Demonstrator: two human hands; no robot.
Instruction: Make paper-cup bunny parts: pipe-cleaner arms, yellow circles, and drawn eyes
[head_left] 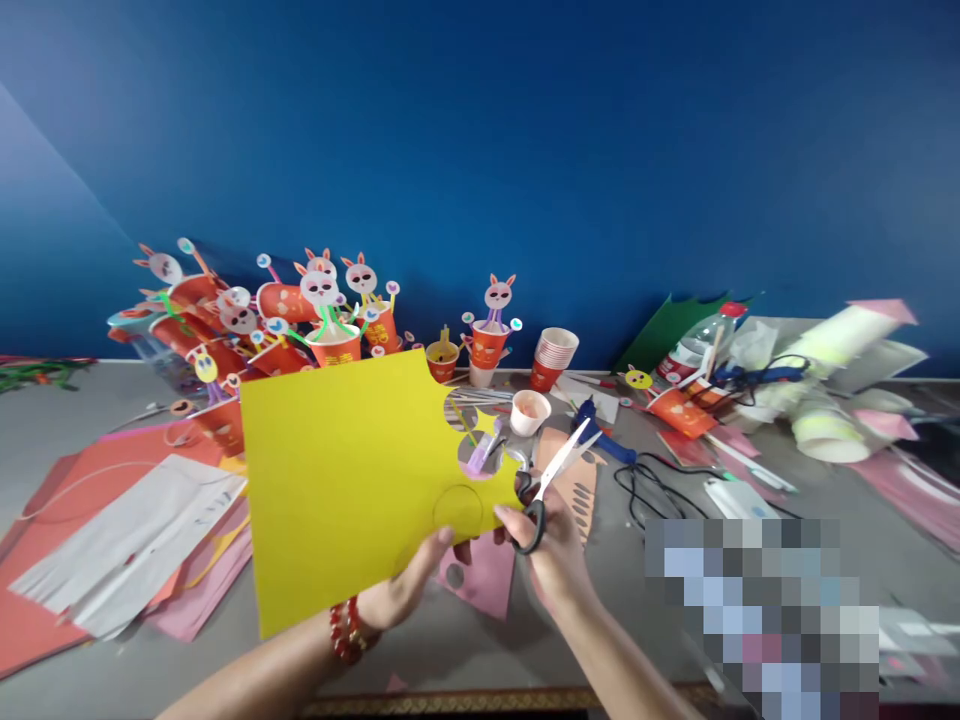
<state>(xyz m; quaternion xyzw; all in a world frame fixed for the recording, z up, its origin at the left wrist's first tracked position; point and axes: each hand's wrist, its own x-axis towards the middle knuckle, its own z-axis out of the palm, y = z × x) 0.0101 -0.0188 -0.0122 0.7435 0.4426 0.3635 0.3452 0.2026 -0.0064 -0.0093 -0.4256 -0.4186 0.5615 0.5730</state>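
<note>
Nearest the camera, the left hand [409,590], a red bead bracelet [346,632] at its wrist, pinches the lower edge of a yellow sheet [337,480] from beneath, fingers closed on the paper so that it stands tilted up off the table and faces the person; held so, the pencilled circle [457,510] near its lower right corner sits close to the blades. The right hand [551,550] is closed through the black handles of the scissors [555,480], whose white blades stand slightly parted and point up and away, just beside the sheet's right edge, where rounded bites are already missing from the paper. Just below the hands a pink scrap [487,575] lies flat on the grey table [135,400]. To the left, red and pink sheets with a fringed white paper [127,545] on top are stacked flat, within reach. Beyond the scissors stand a small white cup [529,411] and a blue glue gun [600,435], its black cord trailing right. Farther back, along the blue wall [525,150], finished red paper-cup rabbits [330,320] are grouped upright, well apart from the cutting, beside a stack of red cups [553,358]; at far right lie a plastic bottle [701,345] and rolled papers
</note>
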